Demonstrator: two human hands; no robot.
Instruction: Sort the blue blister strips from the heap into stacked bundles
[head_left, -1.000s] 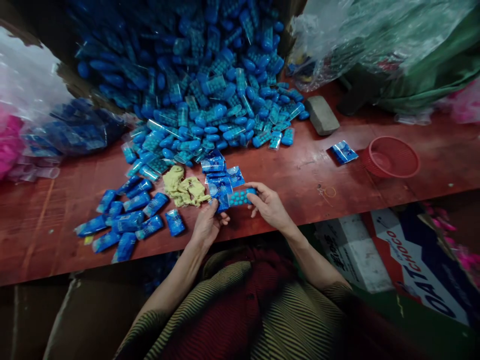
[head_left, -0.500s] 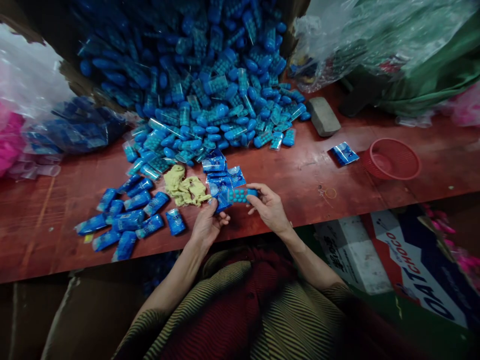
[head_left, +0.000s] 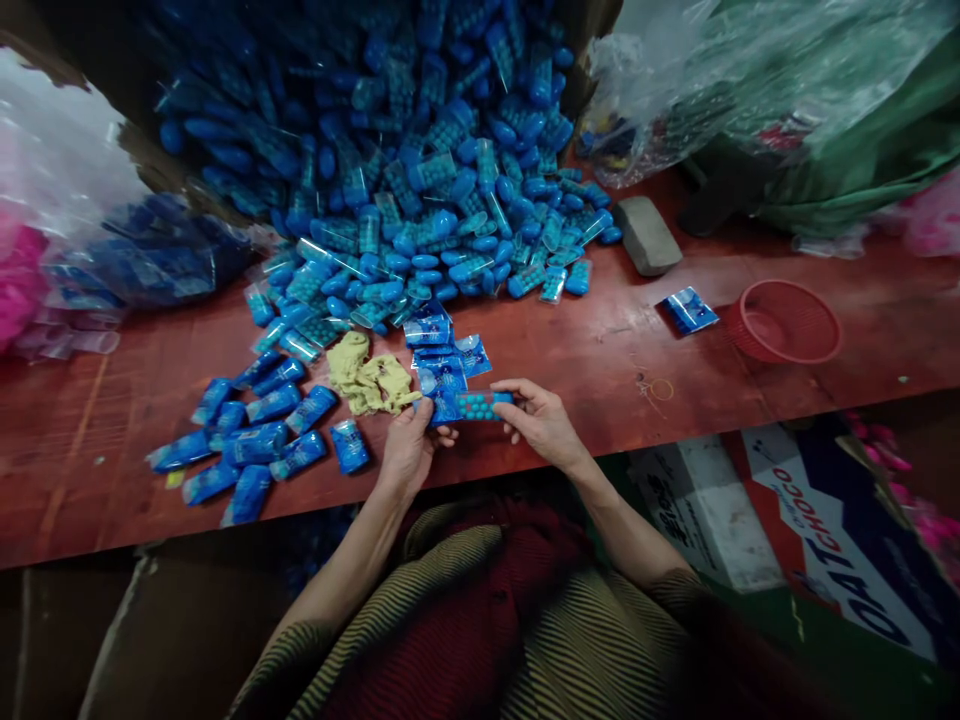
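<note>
My left hand point(head_left: 411, 448) pinches a blue printed wrapper point(head_left: 444, 407) between thumb and fingers. From the other side, my right hand point(head_left: 546, 425) grips the capped end of a clear bottle point(head_left: 472, 405) filled with light-blue balls. The bottle lies level, its far end meeting the wrapper's edge; how far it sits inside, I cannot tell. Just beyond my hands, more flat blue wrappers point(head_left: 439, 372) lie loosely stacked. A crumpled yellow cloth point(head_left: 366, 378) is beside them. Several bottles in blue wrappers point(head_left: 255, 443) lie grouped to the left.
A large heap of blue-capped bottles point(head_left: 420, 225) spills from a cardboard box onto the red table point(head_left: 585, 350). Rightward are a grey block point(head_left: 647, 235), a blue packet stack point(head_left: 688, 311) and a red basket point(head_left: 784, 345). Plastic bags point(head_left: 142, 250) stand at the left; printed cartons point(head_left: 832, 540) lie below the table.
Both hands have lowered slightly, and the bottle has moved a little down and left against the wrapper. The held wrapper now lies straighter in line with the bottle.
</note>
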